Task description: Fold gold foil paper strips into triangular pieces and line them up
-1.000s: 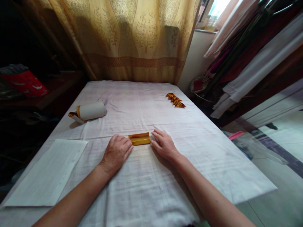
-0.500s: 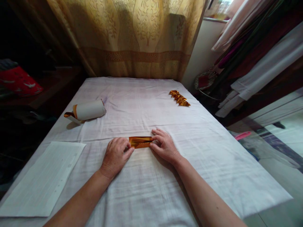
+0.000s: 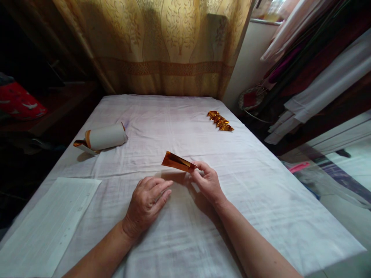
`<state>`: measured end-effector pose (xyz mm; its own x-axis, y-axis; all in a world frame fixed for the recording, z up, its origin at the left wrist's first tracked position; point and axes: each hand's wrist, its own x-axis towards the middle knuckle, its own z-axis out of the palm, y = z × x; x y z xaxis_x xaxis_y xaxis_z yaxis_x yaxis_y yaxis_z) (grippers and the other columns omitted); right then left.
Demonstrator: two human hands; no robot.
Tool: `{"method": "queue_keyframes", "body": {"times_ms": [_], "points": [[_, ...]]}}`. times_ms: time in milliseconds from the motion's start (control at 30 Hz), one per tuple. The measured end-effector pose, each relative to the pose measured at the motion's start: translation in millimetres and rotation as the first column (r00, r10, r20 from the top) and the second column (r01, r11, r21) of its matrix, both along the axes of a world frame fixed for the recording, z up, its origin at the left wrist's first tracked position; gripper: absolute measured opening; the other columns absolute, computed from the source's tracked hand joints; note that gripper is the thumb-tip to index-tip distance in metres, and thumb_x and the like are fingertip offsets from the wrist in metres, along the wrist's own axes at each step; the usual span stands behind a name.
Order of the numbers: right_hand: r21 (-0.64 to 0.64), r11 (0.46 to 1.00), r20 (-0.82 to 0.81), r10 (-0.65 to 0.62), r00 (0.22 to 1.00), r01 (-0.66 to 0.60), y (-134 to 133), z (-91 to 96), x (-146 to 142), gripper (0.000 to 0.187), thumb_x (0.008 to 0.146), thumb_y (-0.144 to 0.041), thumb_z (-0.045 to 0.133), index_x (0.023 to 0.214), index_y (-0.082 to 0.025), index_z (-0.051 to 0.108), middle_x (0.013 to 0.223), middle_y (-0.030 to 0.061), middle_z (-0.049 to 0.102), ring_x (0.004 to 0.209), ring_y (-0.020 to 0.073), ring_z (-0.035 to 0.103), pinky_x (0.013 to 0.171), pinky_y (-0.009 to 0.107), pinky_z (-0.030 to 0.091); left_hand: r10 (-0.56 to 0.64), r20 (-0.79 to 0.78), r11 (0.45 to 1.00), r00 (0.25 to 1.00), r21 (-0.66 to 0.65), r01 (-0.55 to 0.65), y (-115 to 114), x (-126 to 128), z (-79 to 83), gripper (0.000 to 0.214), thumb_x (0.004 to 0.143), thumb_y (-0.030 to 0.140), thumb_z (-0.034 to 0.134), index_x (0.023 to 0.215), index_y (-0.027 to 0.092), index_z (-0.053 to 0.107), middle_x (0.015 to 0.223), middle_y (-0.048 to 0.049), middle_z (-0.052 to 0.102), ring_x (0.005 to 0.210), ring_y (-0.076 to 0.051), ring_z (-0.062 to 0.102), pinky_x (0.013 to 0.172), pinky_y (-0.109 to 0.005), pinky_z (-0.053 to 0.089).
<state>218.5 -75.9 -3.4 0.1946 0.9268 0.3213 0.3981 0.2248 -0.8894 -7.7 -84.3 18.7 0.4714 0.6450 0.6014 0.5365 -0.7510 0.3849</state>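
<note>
A folded strip of shiny gold foil paper (image 3: 177, 162) is raised off the white cloth, its left end tilted up and away. Its right end is pinched between the thumb and fingers of my right hand (image 3: 208, 181). My left hand (image 3: 149, 200) is just below and left of the strip, apart from it, its fingers slightly bent with nothing between them. Several folded gold foil pieces (image 3: 220, 121) lie in a row at the far right of the cloth. A roll of gold-lined paper (image 3: 106, 137), white on its outside, lies at the left with one end loose.
A stack of white paper sheets (image 3: 49, 224) lies at the near left of the cloth-covered table (image 3: 261, 216). A gold curtain (image 3: 179, 34) hangs behind it. Clothes (image 3: 327, 81) hang at the right, and a red patterned item (image 3: 21, 100) is at the far left.
My right hand has lifted the foil strip off the cloth and tilted it. My left hand has let go of the strip's left end and drawn slightly down from it.
</note>
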Motion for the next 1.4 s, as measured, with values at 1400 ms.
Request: {"method": "queue_keyframes", "body": {"times_ms": [1400], "points": [[0.349,0.877,0.664,0.018,0.747,-0.331,-15.3,17.3,-8.1,0.02,0.093,-0.019,0.058,0.107,-0.028,0.068,0.112,0.0015,0.075,0.107,0.0218,0.064,0.097,0.041,0.038,-0.084,0.13,0.984,0.988,-0.148,0.103,8.8,-3.5,-10.0,0.028,0.092,0.009,0.048,0.108,0.021,0.066,0.108,-0.0054,0.075,0.103,-0.016,0.071,0.093,-0.03,0.058]]}}
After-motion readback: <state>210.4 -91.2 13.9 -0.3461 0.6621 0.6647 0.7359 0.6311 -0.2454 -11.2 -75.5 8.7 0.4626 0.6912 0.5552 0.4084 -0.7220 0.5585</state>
